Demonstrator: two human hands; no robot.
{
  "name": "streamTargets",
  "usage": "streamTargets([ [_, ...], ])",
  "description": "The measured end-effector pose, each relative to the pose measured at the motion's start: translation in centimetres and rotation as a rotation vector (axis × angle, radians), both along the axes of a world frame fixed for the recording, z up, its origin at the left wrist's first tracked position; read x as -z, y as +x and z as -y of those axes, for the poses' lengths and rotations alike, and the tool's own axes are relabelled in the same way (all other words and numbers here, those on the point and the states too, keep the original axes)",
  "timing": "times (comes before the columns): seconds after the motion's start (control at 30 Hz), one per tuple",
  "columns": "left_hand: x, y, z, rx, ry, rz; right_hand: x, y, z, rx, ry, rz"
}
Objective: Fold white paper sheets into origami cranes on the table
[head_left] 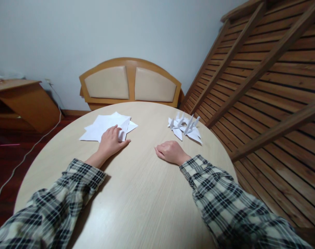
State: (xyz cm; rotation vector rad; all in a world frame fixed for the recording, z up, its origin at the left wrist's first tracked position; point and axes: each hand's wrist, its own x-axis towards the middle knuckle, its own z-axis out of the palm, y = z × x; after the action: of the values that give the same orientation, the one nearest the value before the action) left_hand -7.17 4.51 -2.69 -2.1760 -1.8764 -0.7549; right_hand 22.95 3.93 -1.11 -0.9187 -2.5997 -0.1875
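White sheets of paper lie in a loose, fanned pile on the left of the round table. My left hand rests on the near edge of this pile, thumb spread out to the right and fingers lying on the top sheet. Several folded white paper cranes stand grouped together on the right of the table. Just in front of them my right hand rests on the tabletop, its fingers curled into a loose fist. Nothing shows in that fist, and it does not touch the cranes.
The round pale wooden table fills the foreground. Behind it stands a padded wooden headboard against the wall. Wooden slats lean along the right side. A desk and a white cable are at the left.
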Motion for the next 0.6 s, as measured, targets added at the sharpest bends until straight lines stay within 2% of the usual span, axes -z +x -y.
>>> streamTargets([
  [0.1,0.6,0.0,-0.2,0.004,-0.02,0.033,0.1,0.2,0.0,-0.037,-0.02,-0.051],
  [0.27,0.8,0.2,-0.5,-0.012,-0.035,0.088,0.1,0.2,0.2,-0.045,0.073,0.017],
  [0.47,-0.3,0.7,-0.3,0.049,-0.057,-0.064,0.2,0.3,0.2,-0.054,0.11,0.005],
  [0.6,-0.7,0.7,-0.1,0.033,-0.054,-0.123,0.1,0.3,0.2,-0.065,0.109,-0.015],
])
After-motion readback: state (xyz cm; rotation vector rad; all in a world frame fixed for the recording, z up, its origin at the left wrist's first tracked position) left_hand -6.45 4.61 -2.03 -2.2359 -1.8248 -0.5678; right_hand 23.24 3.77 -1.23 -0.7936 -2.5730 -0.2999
